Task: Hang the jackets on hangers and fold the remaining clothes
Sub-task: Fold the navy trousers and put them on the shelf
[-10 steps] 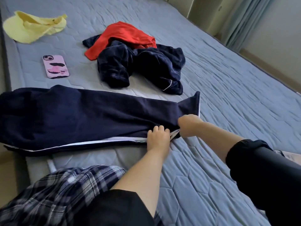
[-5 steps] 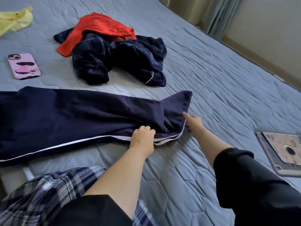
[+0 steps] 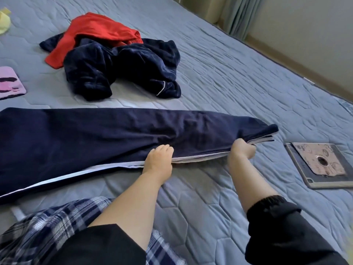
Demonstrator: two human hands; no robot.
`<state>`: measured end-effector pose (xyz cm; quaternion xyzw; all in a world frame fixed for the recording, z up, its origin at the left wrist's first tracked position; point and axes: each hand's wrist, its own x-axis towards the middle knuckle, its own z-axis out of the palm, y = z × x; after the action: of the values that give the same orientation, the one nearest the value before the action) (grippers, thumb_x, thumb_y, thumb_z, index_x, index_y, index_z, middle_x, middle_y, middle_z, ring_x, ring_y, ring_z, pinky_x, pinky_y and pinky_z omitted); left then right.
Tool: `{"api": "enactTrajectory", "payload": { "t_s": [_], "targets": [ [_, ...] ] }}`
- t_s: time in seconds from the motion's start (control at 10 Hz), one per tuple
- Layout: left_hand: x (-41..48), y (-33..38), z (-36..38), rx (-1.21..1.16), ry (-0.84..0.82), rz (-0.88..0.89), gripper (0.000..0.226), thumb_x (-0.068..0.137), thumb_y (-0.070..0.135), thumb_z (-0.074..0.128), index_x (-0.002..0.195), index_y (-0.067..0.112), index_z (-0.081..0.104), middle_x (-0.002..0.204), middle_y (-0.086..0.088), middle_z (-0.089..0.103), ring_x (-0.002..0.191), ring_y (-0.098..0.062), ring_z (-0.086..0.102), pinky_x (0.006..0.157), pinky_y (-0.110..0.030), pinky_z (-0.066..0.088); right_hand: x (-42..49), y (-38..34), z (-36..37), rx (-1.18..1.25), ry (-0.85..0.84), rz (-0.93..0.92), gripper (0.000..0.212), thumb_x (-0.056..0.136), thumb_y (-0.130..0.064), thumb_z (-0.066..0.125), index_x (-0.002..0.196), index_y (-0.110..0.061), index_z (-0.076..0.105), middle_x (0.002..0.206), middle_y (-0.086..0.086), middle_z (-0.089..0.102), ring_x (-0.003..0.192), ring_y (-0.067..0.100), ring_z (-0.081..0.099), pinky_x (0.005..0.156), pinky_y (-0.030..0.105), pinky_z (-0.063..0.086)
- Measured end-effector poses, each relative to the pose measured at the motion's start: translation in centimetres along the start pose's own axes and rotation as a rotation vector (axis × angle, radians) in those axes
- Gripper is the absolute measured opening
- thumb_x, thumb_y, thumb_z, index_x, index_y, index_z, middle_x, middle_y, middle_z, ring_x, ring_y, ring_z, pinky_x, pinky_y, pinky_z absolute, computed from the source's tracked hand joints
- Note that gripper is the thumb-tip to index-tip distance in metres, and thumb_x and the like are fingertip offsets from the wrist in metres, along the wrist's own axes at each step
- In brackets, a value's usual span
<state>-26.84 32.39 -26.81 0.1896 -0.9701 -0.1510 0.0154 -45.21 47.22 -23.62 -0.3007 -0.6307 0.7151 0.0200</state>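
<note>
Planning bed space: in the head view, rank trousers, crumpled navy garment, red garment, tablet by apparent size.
1. trousers
2. crumpled navy garment
3. red garment and tablet look alike; the red lies farther, partly covered.

The navy trousers (image 3: 95, 142) are stretching across the bed (image 3: 229, 73) from the left, blocking the near side. Behind them, a dark velvet heap (image 3: 122, 67) and a red garment (image 3: 99, 33) are crowding the middle. A tablet (image 3: 321, 165) is lying near the trouser end, and bare quilt is lying open to the heap's right.
</note>
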Motion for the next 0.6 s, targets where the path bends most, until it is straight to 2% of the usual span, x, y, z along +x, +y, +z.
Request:
{"api": "enactTrajectory", "payload": {
  "t_s": [0.1, 0.2, 0.3, 0.4, 0.5, 0.6],
  "targets": [
    [-0.2, 0.0, 1.1, 0.132, -0.045, 0.014, 0.038, 0.086, 0.004, 0.047, 0.12, 0.018, 0.04, 0.125, 0.003, 0.045, 0.121, -0.016, 0.04, 0.098, -0.031, 0.033, 1.7, 3.0, -3.5, -0.179, 0.12, 0.247, 0.02, 0.09, -0.009, 0.051, 0.109, -0.007, 0.055, 0.122, 0.013, 0.056, 0.092, 0.021, 0.053, 0.072, 0.016, 0.04],
    [0.0, -0.2, 1.6, 0.17, -0.106, 0.018, 0.061, 0.091, 0.005, 0.046, 0.146, 0.022, 0.025, 0.152, 0.002, 0.027, 0.14, -0.017, 0.023, 0.111, -0.037, 0.026, 0.7, 1.9, -5.0, -0.131, 0.006, 0.352, 0.048, 0.082, -0.008, 0.066, 0.128, -0.009, 0.052, 0.115, 0.007, 0.059, 0.088, 0.024, 0.06, 0.085, 0.031, 0.051],
    [-0.1, -0.4, 1.5, 0.231, -0.199, 0.051, 0.065, 0.092, 0.005, 0.044, 0.149, 0.026, 0.02, 0.158, 0.003, 0.015, 0.145, -0.02, 0.012, 0.115, -0.04, 0.02, 1.7, 1.5, -4.6, -0.166, -0.088, 0.252, 0.042, 0.093, -0.015, 0.053, 0.134, -0.008, 0.049, 0.132, 0.013, 0.055, 0.113, 0.03, 0.059, 0.086, 0.036, 0.053],
    [-0.3, -0.3, 1.6, 0.197, -0.232, 0.106, 0.063, 0.093, 0.008, 0.041, 0.149, 0.029, 0.022, 0.159, 0.004, 0.014, 0.146, -0.018, 0.009, 0.116, -0.042, 0.016, 2.3, 0.7, -5.6, -0.144, 0.061, 0.168, 0.039, 0.093, -0.018, 0.05, 0.13, -0.008, 0.052, 0.127, 0.011, 0.058, 0.115, 0.028, 0.058, 0.067, 0.026, 0.044],
    [-0.5, 0.0, 1.5, 0.066, -0.214, 0.141, 0.043, 0.099, 0.03, 0.039, 0.142, 0.031, 0.041, 0.153, 0.005, 0.031, 0.141, -0.017, 0.023, 0.112, -0.038, 0.024, 2.7, 1.0, -6.4, -0.352, 0.173, 0.086, 0.048, 0.091, -0.014, 0.053, 0.137, -0.009, 0.041, 0.13, 0.009, 0.048, 0.123, 0.029, 0.049, 0.084, 0.028, 0.04],
    [-0.3, -0.1, 1.2, 0.015, -0.133, 0.082, 0.034, 0.099, 0.035, 0.039, 0.127, 0.028, 0.058, 0.133, 0.006, 0.051, 0.122, -0.018, 0.04, 0.096, -0.034, 0.04, 3.3, 2.5, -7.9, -0.973, 0.11, -0.448, 0.075, 0.077, 0.003, 0.054, 0.146, -0.007, 0.025, 0.148, 0.017, 0.03, 0.133, 0.034, 0.032, 0.107, 0.041, 0.027]
  ]
}}
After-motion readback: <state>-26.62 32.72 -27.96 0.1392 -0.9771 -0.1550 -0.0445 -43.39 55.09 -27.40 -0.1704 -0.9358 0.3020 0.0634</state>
